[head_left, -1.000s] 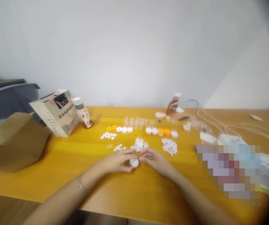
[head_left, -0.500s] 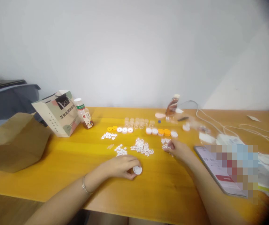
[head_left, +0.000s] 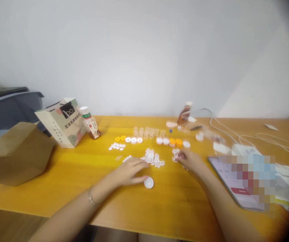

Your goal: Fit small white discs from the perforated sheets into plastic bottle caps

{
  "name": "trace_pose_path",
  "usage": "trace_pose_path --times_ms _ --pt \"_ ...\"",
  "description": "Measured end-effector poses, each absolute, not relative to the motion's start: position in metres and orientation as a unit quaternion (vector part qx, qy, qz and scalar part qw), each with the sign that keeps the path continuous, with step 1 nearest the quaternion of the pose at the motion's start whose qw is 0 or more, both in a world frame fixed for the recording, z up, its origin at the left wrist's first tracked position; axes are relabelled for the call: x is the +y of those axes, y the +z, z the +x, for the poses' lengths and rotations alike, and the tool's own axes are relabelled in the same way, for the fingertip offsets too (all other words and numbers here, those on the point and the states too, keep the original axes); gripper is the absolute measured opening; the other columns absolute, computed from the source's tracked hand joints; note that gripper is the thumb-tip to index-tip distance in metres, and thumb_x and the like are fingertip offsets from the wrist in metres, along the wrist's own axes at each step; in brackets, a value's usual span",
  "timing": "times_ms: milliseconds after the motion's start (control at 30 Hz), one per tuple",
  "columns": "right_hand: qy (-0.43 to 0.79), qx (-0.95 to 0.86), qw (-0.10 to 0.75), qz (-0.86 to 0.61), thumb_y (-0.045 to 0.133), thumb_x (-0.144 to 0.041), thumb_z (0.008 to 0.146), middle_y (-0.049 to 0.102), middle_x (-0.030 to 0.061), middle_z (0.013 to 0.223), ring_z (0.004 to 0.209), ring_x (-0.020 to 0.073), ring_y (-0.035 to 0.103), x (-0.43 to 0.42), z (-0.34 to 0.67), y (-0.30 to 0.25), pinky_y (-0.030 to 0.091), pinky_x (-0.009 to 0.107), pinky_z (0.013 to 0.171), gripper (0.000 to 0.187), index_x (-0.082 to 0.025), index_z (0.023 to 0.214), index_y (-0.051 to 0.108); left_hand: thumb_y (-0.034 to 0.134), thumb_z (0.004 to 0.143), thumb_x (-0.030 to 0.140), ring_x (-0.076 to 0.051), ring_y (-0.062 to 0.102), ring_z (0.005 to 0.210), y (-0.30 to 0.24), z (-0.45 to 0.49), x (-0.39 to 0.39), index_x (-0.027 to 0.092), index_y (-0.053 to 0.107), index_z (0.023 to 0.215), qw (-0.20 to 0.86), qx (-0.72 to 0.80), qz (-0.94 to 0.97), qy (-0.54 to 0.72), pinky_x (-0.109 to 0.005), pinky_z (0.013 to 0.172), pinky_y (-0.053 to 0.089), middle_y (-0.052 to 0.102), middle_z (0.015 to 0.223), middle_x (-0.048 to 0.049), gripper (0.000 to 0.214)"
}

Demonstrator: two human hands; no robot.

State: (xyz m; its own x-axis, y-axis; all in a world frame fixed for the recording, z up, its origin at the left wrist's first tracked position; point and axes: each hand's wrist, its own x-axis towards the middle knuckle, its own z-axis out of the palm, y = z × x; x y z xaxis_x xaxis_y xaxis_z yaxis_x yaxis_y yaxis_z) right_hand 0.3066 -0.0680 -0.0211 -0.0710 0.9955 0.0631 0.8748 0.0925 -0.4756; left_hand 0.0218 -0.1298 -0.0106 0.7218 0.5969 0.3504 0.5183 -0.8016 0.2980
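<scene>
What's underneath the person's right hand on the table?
White openwork pieces show beside and below the right hand. The hand covers part of that spot, so how many lie beneath it, or whether it pinches one, cannot be seen.

We see a round white cap (head_left: 149,182) lying flat on the table (head_left: 124,210), its rimmed face turned up. Between its one and two o'clock we find the white openwork pieces (head_left: 174,155), small, thin and flat, overlapping in a loose pile, partly hidden from us.
</scene>
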Motion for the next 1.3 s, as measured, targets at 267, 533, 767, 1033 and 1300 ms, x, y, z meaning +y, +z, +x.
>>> trace_pose_path --times_ms 267,533,767,1033,1300 --pt "0.146 -0.753 0.191 -0.613 0.055 -0.026 0.065 0.058 0.0018 0.066 0.065 0.0170 0.055 -0.064 0.304 -0.029 0.037 0.025 0.058 0.009 -0.020 0.071 0.059 0.043 0.084 0.027 -0.019 0.049 0.095 -0.037 0.018 -0.102 0.020 0.052 0.107 0.003 0.428 0.872 0.238 -0.034 0.082 0.038 0.056 0.100 -0.0067 0.026" --pt "0.151 -0.753 0.206 -0.607 0.054 -0.030 0.067 0.056 0.0012 0.059 0.058 0.0162 0.052 -0.071 0.292 -0.023 0.035 0.025 0.053 0.013 -0.020 0.058 0.053 0.042 0.085 0.029 -0.018 0.049 0.091 -0.041 0.025 -0.099 0.019 0.057 0.098 -0.005 0.448 0.871 0.201 -0.032 0.078 0.037 0.057 0.095 -0.0059 0.022" --pt "0.199 -0.765 0.310 -0.528 0.054 -0.038 0.071 0.055 0.0015 0.066 0.062 0.0160 0.051 -0.088 0.256 -0.022 0.038 0.026 0.056 0.018 -0.020 0.065 0.054 0.043 0.085 0.028 -0.017 0.051 0.087 -0.046 0.025 -0.096 0.019 0.060 0.091 -0.009 0.446 0.871 0.207 -0.032 0.076 0.036 0.059 0.091 -0.0054 0.020" --pt "0.262 -0.732 0.388 -0.494 0.056 -0.039 0.071 0.054 0.0008 0.066 0.063 0.0156 0.051 -0.091 0.241 -0.034 0.040 0.028 0.058 0.019 -0.020 0.069 0.055 0.040 0.085 0.025 -0.018 0.051 0.084 -0.047 0.028 -0.094 0.018 0.059 0.091 -0.073 0.429 0.886 0.159 -0.030 0.070 0.034 0.061 0.085 -0.0059 0.021" --pt "0.448 -0.596 0.453 -0.488 0.066 -0.042 0.060 0.057 -0.0018 0.061 0.058 0.0134 0.053 -0.095 0.228 -0.026 0.041 0.026 0.057 0.027 -0.019 0.068 0.053 0.039 0.085 0.018 -0.017 0.052 0.078 -0.046 0.027 -0.093 0.018 0.054 0.102 -0.113 0.419 0.885 0.167 -0.030 0.068 0.034 0.060 0.079 -0.0055 0.022"
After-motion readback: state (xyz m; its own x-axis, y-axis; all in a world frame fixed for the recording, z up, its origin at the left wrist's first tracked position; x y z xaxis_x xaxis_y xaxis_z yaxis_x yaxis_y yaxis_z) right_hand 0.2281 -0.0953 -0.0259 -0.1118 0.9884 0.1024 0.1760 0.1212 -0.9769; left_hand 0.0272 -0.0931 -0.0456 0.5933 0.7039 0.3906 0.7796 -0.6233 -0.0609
